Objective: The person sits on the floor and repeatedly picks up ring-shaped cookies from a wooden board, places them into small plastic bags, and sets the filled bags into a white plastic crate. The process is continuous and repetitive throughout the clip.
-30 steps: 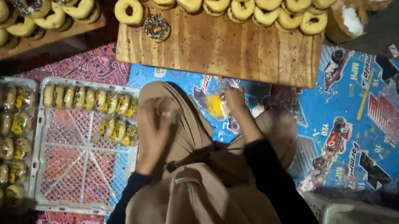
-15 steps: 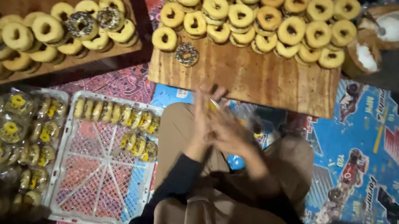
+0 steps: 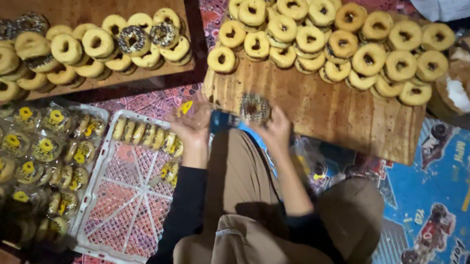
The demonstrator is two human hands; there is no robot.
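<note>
Yellow-labelled packets (image 3: 26, 149) beside left hand (image 3: 192, 122)

Right hand (image 3: 275, 132) at sprinkled doughnut (image 3: 255, 108)

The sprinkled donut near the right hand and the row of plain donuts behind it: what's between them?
Head view: only bare board lies between the sprinkled donut by the right hand and the plain donuts.

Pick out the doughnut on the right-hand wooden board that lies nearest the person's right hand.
The sprinkle-covered doughnut lying alone at the board's near edge, by the right hand; the plain ones sit stacked farther back.
</note>
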